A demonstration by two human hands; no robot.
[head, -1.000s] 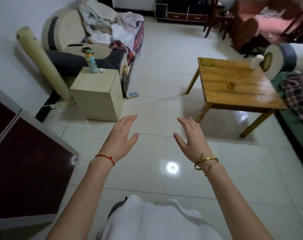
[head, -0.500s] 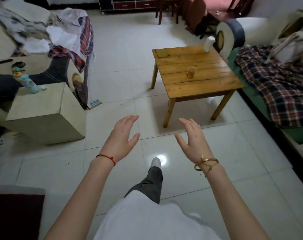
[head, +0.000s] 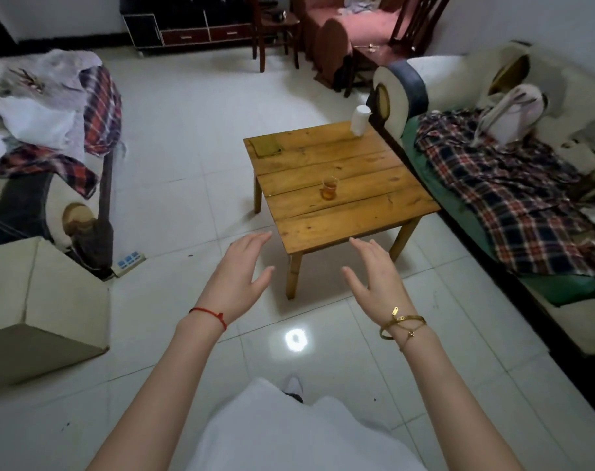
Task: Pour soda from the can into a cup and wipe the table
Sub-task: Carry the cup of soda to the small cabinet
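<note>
A low wooden table (head: 354, 222) stands on the white tiled floor ahead of me. A small clear cup (head: 329, 188) holding amber liquid sits near its middle. At the far right corner stands a white roll of paper (head: 360, 120), and a flat olive cloth (head: 265, 146) lies at the far left corner. No can shows. My left hand (head: 236, 278) and my right hand (head: 374, 277) are raised in front of me, short of the table's near edge, fingers straight and relaxed, holding nothing.
A sofa (head: 513, 185) with a plaid blanket runs along the table's right side. A beige cabinet (head: 37, 300) stands at the left, with a power strip (head: 130, 259) on the floor beside it. An armchair with clothes (head: 51, 130) sits far left; chairs (head: 275, 25) stand at the back.
My view has turned right and moved forward, so the table now sits centred and closer. Both hands stay raised and empty in the same pose.
</note>
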